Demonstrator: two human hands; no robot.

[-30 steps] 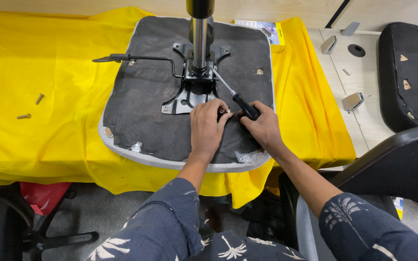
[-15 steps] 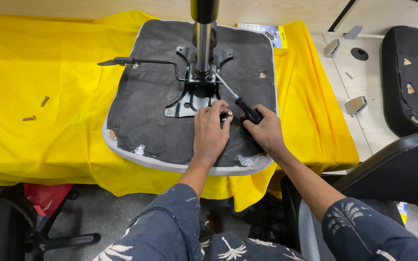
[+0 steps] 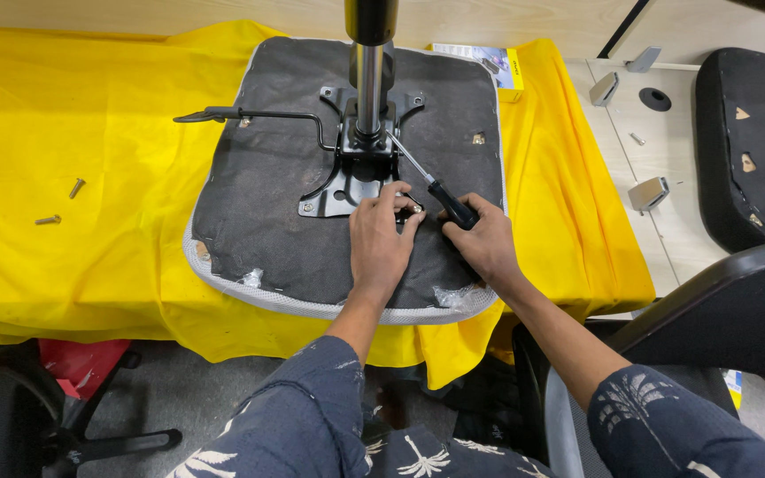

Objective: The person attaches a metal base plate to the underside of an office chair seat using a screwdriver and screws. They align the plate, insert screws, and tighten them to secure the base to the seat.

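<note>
An upturned office chair seat (image 3: 267, 221) with a dark fabric underside lies on a yellow cloth (image 3: 64, 133). A black metal mechanism plate (image 3: 351, 177) with a chrome gas cylinder (image 3: 369, 80) is fixed at its middle. My left hand (image 3: 381, 239) rests on the seat with its fingertips pinching at a bolt on the plate's near right corner. My right hand (image 3: 484, 243) grips the black handle of a screwdriver (image 3: 431, 181), whose shaft lies slanted up toward the cylinder base.
A black lever (image 3: 250, 113) sticks out left of the mechanism. Two loose screws (image 3: 62, 202) lie on the cloth at left. A black chair backrest (image 3: 754, 142), metal brackets (image 3: 648, 192) and a black round cap (image 3: 655, 98) lie on the wooden table at right. Another chair (image 3: 719, 310) stands close at lower right.
My head view has shifted slightly. Both hands stay at the plate's near right corner, with the left fingers working at the bolt.
</note>
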